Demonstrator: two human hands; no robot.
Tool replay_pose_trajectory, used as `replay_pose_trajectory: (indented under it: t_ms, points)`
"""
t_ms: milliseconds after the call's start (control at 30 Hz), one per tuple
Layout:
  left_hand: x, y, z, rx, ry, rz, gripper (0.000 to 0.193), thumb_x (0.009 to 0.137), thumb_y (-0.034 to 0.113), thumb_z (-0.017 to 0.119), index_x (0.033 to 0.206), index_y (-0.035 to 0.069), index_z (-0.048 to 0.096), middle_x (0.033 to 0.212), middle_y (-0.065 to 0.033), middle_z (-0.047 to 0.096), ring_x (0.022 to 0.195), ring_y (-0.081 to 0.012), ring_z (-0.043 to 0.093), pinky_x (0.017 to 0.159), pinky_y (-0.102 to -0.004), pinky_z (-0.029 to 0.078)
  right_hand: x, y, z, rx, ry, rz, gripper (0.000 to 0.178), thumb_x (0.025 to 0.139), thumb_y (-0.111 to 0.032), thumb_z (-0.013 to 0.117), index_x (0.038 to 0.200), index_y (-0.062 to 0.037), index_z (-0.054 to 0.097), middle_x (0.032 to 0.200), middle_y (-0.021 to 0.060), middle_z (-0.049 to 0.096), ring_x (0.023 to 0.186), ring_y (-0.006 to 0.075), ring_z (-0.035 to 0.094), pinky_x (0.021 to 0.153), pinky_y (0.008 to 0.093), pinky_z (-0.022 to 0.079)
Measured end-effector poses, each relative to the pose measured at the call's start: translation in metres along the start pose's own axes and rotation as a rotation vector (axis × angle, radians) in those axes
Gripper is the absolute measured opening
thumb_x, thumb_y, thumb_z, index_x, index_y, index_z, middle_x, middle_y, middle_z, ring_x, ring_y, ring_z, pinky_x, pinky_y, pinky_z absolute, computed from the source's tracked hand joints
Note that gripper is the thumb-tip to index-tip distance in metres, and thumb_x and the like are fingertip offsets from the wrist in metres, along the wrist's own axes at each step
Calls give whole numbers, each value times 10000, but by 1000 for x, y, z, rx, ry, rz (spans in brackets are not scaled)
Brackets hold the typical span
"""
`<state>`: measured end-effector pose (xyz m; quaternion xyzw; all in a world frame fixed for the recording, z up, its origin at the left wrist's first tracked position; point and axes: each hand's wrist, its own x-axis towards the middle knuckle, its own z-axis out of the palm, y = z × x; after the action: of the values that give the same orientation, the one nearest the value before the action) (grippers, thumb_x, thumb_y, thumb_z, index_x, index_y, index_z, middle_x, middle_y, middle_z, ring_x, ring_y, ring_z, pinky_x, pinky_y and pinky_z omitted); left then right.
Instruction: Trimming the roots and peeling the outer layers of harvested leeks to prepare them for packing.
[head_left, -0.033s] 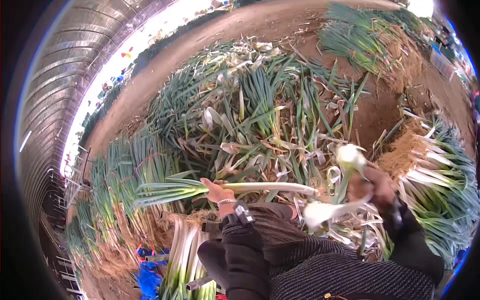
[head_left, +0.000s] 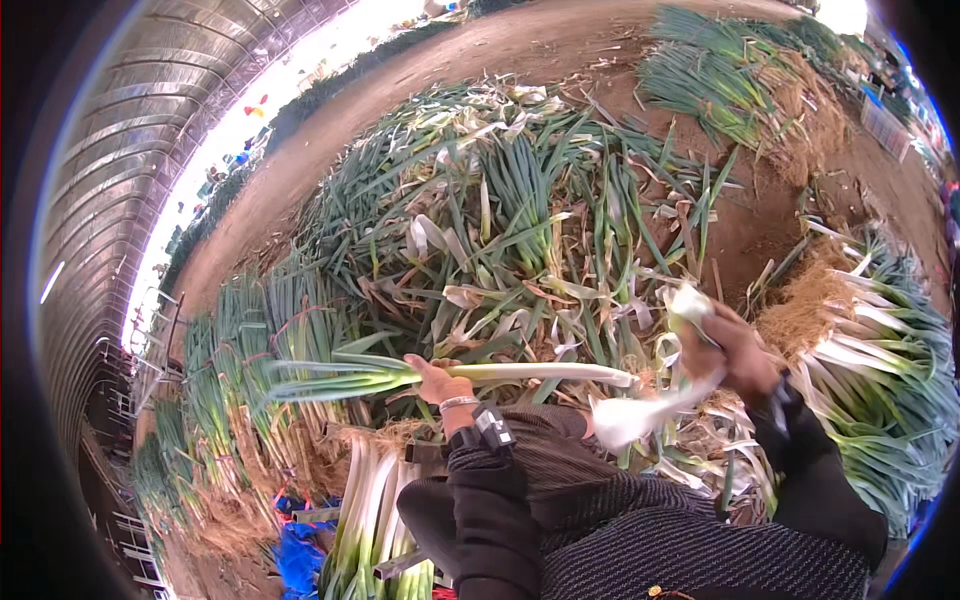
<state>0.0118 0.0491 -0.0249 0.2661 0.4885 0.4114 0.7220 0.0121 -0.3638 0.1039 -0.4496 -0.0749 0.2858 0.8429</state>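
Observation:
Held level across my front is a leek (head_left: 545,373), with green leaves to the left and a white shank to the right. My left hand (head_left: 438,384) is closed around it where the leaves begin. Beyond the root end, my right hand (head_left: 738,355) is closed on pale strips of peeled leek skin (head_left: 688,302). A broad white flap (head_left: 635,420) hangs below that hand, smeared by motion. Whether the flap is still joined to the leek I cannot tell.
A heap of leek leaves and peelings (head_left: 500,230) covers the ground ahead. Tied leek bundles (head_left: 285,330) stand at left. White-shanked leeks (head_left: 375,500) lie by my left knee, beside blue plastic (head_left: 297,560). More leeks (head_left: 880,340) lie at right.
My right hand has shifted slightly with the strips in it. The white flap has swung left and the pale upper piece has tilted. My left hand has moved a little to the right.

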Motion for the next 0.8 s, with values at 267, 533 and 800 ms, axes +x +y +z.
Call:
replay_pose_trajectory:
  t_ms: [267, 533, 800]
  points:
    - [-4, 2, 9, 33, -237, -69, 654, 912, 600, 510, 1346, 131, 371, 762, -51, 476, 577, -176, 496, 524, -344, 468, 224, 31, -20, -1074, 251, -663, 411, 961, -336, 533, 1220, -16, 531, 994, 120, 660, 842, 222, 651, 788, 332, 496]
    - [-4, 4, 11, 91, -204, -49, 544, 960, 558, 446, 1376, 213, 379, 927, -72, 491, 680, -189, 517, 557, -340, 469, 113, 135, -25, -1033, -368, 84, 350, 871, -322, 665, 1104, -63, 622, 1039, 127, 649, 900, 221, 644, 808, 348, 510]
    - [-24, 1, 26, 136, -232, -33, 456, 958, 357, 562, 1346, 190, 393, 927, -81, 499, 652, -195, 538, 506, -329, 473, 40, 147, -8, -1477, -217, -291, 334, 785, -255, 729, 1022, -68, 585, 989, 111, 567, 924, 318, 585, 755, 402, 485]
